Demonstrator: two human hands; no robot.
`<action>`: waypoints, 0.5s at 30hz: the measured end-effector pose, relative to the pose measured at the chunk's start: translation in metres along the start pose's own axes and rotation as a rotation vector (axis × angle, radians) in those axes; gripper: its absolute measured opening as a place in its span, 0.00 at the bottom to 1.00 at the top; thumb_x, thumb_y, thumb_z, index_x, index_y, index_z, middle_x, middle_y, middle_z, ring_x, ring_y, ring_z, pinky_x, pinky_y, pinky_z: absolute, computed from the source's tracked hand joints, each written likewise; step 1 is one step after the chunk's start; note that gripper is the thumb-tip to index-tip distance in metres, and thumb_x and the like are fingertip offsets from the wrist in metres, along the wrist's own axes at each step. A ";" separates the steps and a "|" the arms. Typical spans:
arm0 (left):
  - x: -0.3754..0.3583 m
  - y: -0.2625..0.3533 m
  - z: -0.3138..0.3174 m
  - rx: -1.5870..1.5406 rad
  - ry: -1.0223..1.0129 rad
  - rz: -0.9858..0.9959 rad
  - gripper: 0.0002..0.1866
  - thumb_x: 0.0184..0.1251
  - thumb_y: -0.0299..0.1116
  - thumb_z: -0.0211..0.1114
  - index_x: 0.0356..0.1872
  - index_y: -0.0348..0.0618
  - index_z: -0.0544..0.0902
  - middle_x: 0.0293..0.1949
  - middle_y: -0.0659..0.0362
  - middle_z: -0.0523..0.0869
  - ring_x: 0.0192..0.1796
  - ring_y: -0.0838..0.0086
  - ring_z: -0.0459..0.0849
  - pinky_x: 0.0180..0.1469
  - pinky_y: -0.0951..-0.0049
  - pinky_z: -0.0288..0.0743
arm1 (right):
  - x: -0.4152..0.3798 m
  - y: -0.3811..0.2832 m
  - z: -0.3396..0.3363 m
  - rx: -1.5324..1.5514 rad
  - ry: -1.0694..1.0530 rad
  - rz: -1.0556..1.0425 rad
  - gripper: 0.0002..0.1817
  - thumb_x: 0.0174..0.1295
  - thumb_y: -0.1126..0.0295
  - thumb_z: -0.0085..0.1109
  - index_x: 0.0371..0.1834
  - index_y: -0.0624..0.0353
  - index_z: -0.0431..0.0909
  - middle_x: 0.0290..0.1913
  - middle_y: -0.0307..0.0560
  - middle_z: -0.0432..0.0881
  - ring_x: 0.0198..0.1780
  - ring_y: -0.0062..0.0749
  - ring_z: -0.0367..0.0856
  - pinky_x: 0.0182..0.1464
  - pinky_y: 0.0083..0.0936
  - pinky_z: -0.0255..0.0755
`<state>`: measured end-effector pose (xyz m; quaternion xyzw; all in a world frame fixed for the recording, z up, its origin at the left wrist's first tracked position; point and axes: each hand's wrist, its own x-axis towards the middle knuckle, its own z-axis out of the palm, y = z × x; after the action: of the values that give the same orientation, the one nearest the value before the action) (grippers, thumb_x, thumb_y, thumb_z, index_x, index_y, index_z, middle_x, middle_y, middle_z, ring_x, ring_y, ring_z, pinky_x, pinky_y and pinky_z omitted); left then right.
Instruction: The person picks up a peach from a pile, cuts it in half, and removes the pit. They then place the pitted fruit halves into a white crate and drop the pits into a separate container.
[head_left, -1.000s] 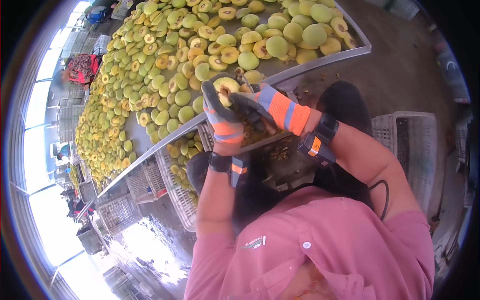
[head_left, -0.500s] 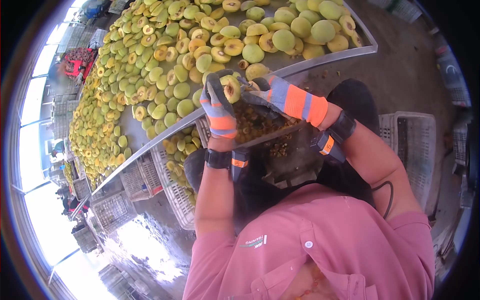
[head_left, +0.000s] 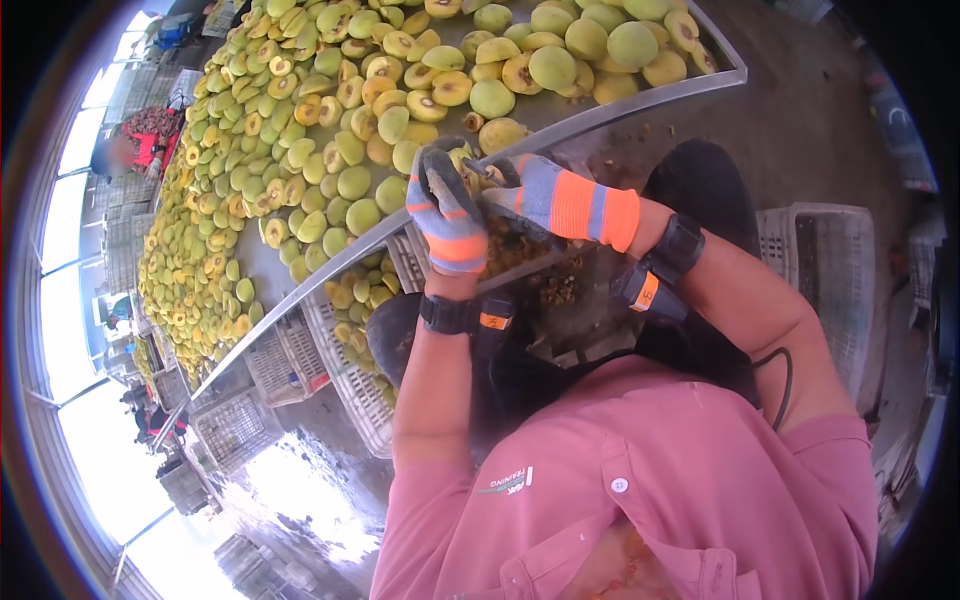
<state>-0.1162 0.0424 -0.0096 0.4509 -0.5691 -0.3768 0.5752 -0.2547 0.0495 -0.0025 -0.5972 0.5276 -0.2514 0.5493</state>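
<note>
My left hand (head_left: 446,205), in a grey and orange glove, is closed around a yellow-green peach half (head_left: 459,156). Most of that fruit is hidden by the fingers. Close against it on the right, my right hand (head_left: 540,192), gloved alike, grips a slim pitting tool (head_left: 484,168); its tip is at the fruit and partly hidden. Both hands are just over the metal rim (head_left: 600,112) of a sorting table, where many whole and halved peaches (head_left: 420,85) lie heaped.
Below the hands, a crate (head_left: 545,268) holds pits and scraps. Peach halves fill a white crate (head_left: 345,345) to the left. An upright crate (head_left: 835,290) stands at the right. Another person (head_left: 150,135) is at the table's far left.
My left hand has turned and closed further over the peach half, which shows less of its cut face. My right hand has shifted slightly left, with the tool against the fruit.
</note>
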 end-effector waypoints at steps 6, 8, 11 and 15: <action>0.000 0.000 0.000 0.087 -0.038 0.041 0.19 0.74 0.39 0.45 0.44 0.32 0.78 0.38 0.58 0.80 0.42 0.76 0.76 0.46 0.75 0.70 | 0.015 0.022 0.014 0.020 0.010 -0.116 0.21 0.53 0.58 0.61 0.34 0.70 0.78 0.31 0.64 0.81 0.35 0.52 0.81 0.39 0.37 0.74; -0.001 -0.006 -0.005 0.132 -0.068 -0.004 0.19 0.75 0.40 0.45 0.45 0.33 0.77 0.40 0.59 0.80 0.42 0.77 0.74 0.46 0.76 0.70 | 0.020 0.033 0.021 0.017 0.034 -0.177 0.20 0.53 0.59 0.60 0.35 0.69 0.78 0.33 0.65 0.81 0.38 0.54 0.81 0.40 0.37 0.74; -0.003 -0.003 -0.006 0.241 -0.089 0.062 0.19 0.75 0.40 0.45 0.45 0.33 0.77 0.39 0.59 0.80 0.40 0.78 0.74 0.43 0.78 0.70 | 0.021 0.037 0.025 -0.054 0.059 -0.229 0.19 0.53 0.59 0.59 0.36 0.68 0.79 0.35 0.65 0.82 0.41 0.56 0.81 0.41 0.38 0.75; -0.007 -0.003 0.002 0.113 0.001 0.036 0.20 0.75 0.40 0.44 0.44 0.33 0.78 0.38 0.58 0.80 0.39 0.78 0.75 0.42 0.77 0.71 | 0.013 0.027 0.019 -0.279 0.041 -0.255 0.19 0.53 0.60 0.59 0.36 0.69 0.79 0.35 0.66 0.81 0.42 0.58 0.80 0.42 0.40 0.74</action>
<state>-0.1180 0.0475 -0.0148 0.4726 -0.5973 -0.3333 0.5557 -0.2436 0.0499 -0.0359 -0.7242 0.4885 -0.2558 0.4140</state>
